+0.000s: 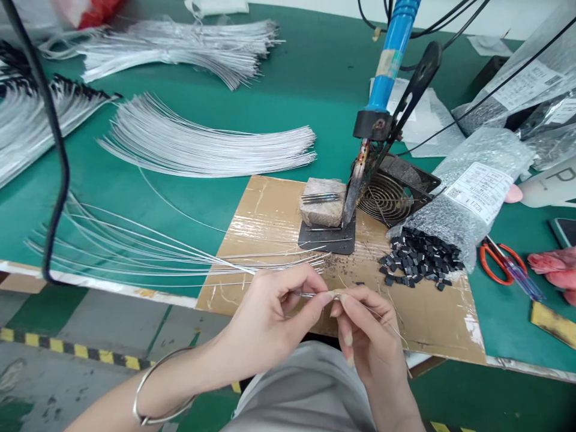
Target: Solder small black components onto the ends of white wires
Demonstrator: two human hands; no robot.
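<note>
White wires (pixel 211 147), black pieces (pixel 420 258), brown cardboard (pixel 265 216), green tabletop (pixel 319 78), blue handle (pixel 398 45), yellow-and-black striped floor tape (pixel 81 351)

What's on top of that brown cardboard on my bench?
On the cardboard are small black pieces and a dark plate bearing a block; white wires reach across it. Your left hand and right hand cover some of its front, so whatever is behind them can't be seen.

Workshop, soldering iron (pixel 383 90), wire bundles (pixel 211 144), striped floor tape (pixel 81 353)
</note>
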